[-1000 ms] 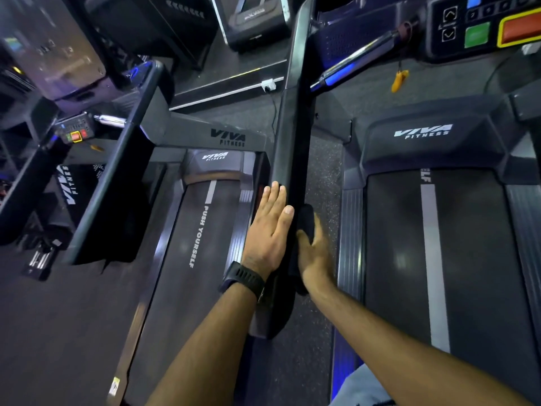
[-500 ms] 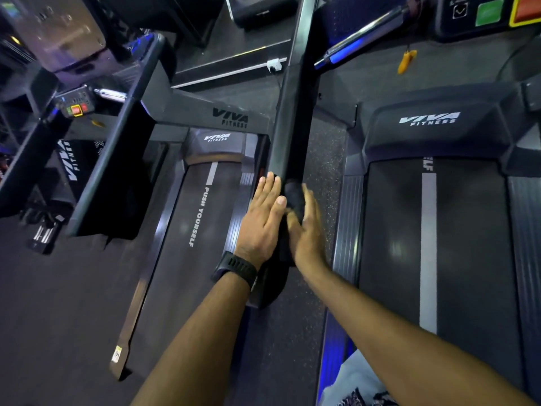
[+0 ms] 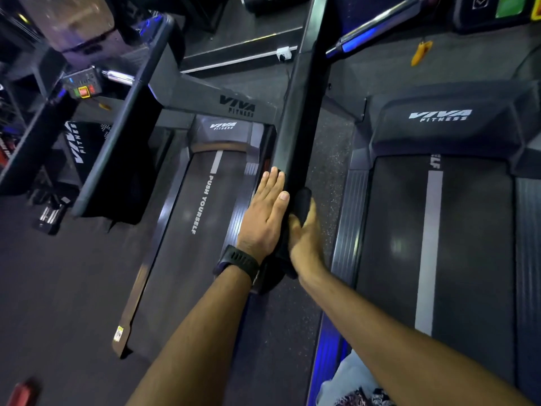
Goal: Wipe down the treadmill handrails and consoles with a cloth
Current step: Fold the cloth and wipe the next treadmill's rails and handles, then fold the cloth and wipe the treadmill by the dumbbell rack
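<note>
Between two grey treadmill belts, the long black straight handrail bar [image 3: 298, 127] runs away from the person. Its near end is low at centre and its far end is at the top of view. The long axis points almost straight ahead, leaning slightly right as it goes up.

The left hand [image 3: 263, 218], with a black rubber wristwatch [image 3: 238, 260] on the wrist, lies flat on the rail's left face. Its fingers are straight and together, gripping nothing. The right hand [image 3: 304, 238] is on the rail's right face and holds a dark bunched cloth [image 3: 301, 200] against it. The thumb shows and the fingers are mostly hidden behind the cloth.

The hands are opposite each other with the rail sandwiched between them, near its lower end. Most of the rail lies ahead of both hands, so the next stroke is likely forward along the axis, with the right hand wiping and the left steadying. The dark console panel with a green button [image 3: 509, 7] sits at top right, well apart from the hands.
</note>
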